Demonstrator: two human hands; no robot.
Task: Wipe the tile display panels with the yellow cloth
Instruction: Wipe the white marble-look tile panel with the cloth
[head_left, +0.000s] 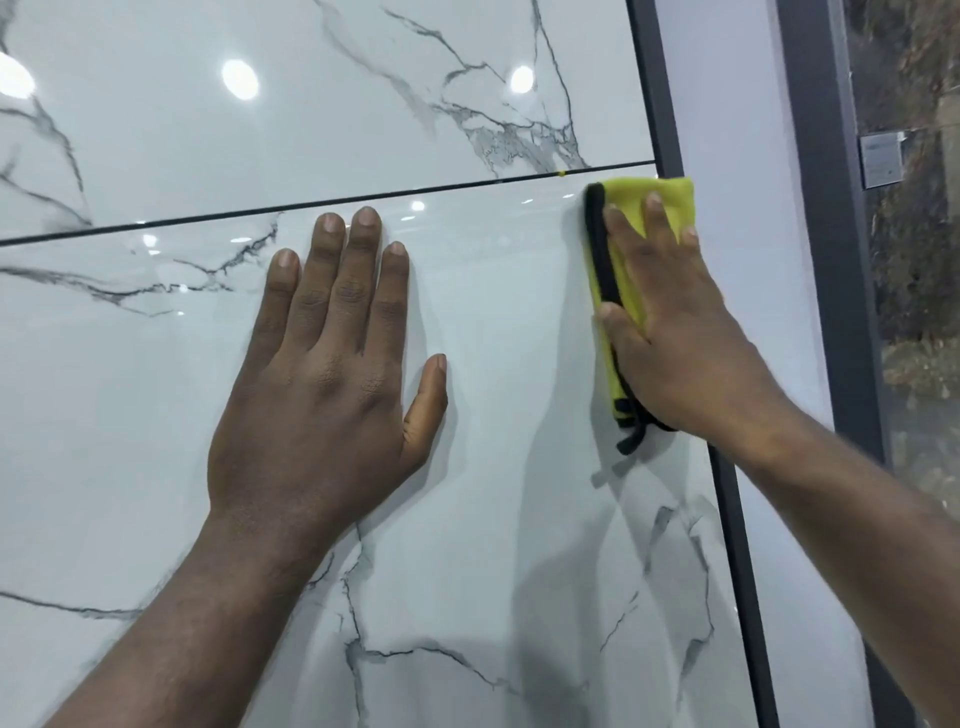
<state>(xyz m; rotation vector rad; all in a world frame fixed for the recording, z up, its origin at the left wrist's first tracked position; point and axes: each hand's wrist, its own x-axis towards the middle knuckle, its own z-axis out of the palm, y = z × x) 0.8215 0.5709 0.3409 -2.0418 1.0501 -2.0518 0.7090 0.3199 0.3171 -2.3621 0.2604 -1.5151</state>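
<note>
The right hand (670, 312) presses the folded yellow cloth (631, 249), long axis upright, flat at the lower tile panel's (493, 519) top right corner, while the left hand (327, 364) rests open, fingers spread, leftward on it.

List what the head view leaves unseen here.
Head view:
Folded yellow cloth with black edging: mostly covered by the right hand.
Lower glossy marble-veined tile panel: patch under the flat left hand; left and bottom cut by the frame.
Small grey plate on the glass, right: blurred.
</note>
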